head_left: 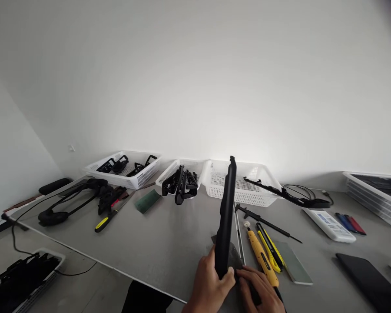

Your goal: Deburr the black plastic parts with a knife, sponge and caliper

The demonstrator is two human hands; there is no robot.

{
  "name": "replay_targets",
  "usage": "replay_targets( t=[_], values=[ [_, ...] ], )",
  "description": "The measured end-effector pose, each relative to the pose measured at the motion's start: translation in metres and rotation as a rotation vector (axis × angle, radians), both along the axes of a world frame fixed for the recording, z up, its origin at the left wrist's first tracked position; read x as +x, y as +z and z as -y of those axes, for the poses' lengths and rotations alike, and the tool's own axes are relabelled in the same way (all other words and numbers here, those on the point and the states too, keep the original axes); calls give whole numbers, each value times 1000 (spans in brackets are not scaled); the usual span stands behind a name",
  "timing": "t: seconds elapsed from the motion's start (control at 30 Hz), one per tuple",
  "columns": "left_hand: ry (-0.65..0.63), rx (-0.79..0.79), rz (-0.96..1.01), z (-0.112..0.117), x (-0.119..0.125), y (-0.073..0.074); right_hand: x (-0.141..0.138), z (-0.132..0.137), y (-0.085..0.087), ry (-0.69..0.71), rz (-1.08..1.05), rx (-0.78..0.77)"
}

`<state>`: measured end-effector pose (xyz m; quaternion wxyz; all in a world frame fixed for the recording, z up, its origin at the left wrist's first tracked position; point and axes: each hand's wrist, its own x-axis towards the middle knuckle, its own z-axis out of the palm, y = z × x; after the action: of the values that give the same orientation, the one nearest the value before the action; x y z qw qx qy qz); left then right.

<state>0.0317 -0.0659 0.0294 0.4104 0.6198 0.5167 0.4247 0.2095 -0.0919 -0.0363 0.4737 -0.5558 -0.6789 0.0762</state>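
While the left hand (208,287) is closed tight around the bottom of a long black strip (226,204), the strip stands almost straight up, with its low end down by the table (169,248) and its top tipped a little to the right. Held that way, its long narrow edge faces the person — most likely so they can look along it.

Just beside it, the right hand (259,293) lies low on a dark sheet (236,258) that sits flat on the table. Its fingers are bent over the sheet, and it seems to press the sheet down so it does not slide. I cannot tell if those fingers grip anything.

A yellow knife (260,256) and a black and yellow knife (270,250) lie right next to the right hand, close enough to grab fast. A green pad (293,263) lies just past them.

Three white baskets stand in a row at the back by the wall — the right basket (257,198), the middle basket (164,176) and the left basket (140,181). Black parts (182,184) sit in the middle one, so the parts look sorted into groups, out of the way of the hands.
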Motion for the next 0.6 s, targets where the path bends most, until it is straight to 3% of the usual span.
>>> replay_targets(
  t=[0.07,0.4,0.5,0.6],
  values=[
    [4,11,-19,-1,-1,2,1,-1,8,44,21,-1],
    [-35,34,-1,-6,-3,5,-18,7,45,-42,-196,-64],
    [-44,34,117,-6,-2,7,12,-27,58,-144,-220,-109],
    [-99,32,261,-7,0,11,61,-86,70,-376,-76,-191]
  ],
)
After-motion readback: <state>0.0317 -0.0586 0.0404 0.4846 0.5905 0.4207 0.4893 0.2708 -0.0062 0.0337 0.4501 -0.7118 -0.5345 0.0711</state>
